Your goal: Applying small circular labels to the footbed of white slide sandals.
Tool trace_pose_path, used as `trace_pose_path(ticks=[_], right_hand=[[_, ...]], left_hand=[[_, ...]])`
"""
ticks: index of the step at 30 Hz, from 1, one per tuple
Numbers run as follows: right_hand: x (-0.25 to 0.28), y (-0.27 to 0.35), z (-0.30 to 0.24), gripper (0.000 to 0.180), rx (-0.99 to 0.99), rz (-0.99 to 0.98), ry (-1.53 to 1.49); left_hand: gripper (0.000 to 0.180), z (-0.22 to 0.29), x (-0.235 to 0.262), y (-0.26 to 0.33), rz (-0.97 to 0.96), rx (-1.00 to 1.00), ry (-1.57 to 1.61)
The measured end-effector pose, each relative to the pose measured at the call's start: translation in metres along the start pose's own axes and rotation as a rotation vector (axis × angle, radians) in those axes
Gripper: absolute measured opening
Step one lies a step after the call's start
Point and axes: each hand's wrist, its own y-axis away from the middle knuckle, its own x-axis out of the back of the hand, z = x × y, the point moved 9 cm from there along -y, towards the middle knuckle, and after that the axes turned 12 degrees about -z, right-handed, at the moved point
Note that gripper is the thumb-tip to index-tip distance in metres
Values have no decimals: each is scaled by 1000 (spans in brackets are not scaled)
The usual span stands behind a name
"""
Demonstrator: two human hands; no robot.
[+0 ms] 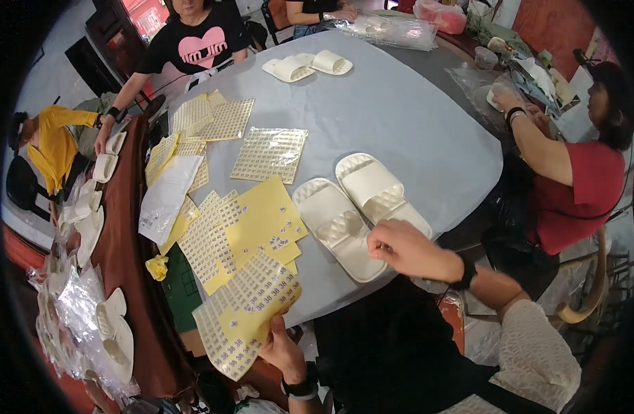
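Note:
A yellow-backed sheet of small printed stickers (244, 314) is held at its lower right edge by my left hand (284, 350), thumb on top. Some stickers are gone from its middle. My right hand (408, 250) is curled closed over the near part of a pair of cream slippers. Its fingertips are by the inner edge of the left slipper (324, 219), and whether they touch it or pinch a sticker is hidden. The right slipper (369, 178) lies alongside, its near end partly behind my wrist.
More sticker sheets (268, 153) overlap on the grey tabletop (400, 103), beside a white plastic packet (168, 196). Another cream slipper pair (308, 67) lies at the far side. Bagged slippers (82, 303) line the brown-covered table at left. Co-workers sit or stand around, one in red (579, 179).

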Motion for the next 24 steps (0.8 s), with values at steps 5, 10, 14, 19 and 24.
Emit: trace_pose_path(ticks=[5, 10, 14, 19, 24], right_hand=[[-33, -24, 32, 13, -33, -352, 52], [-50, -33, 29, 14, 15, -372, 166], [-47, -30, 36, 16, -124, -357, 137], [-51, -26, 44, 17, -187, -431, -48], [-23, -6, 55, 14, -262, -138, -568]], left_hand=[[22, -76, 1, -9, -56, 455, 305], [33, -87, -3, 8, -114, 572, 480], [39, -67, -32, 27, -238, 819, 632], [37, 50, -65, 41, -1024, 485, 246], [33, 125, -55, 20, -1113, -357, -48]])
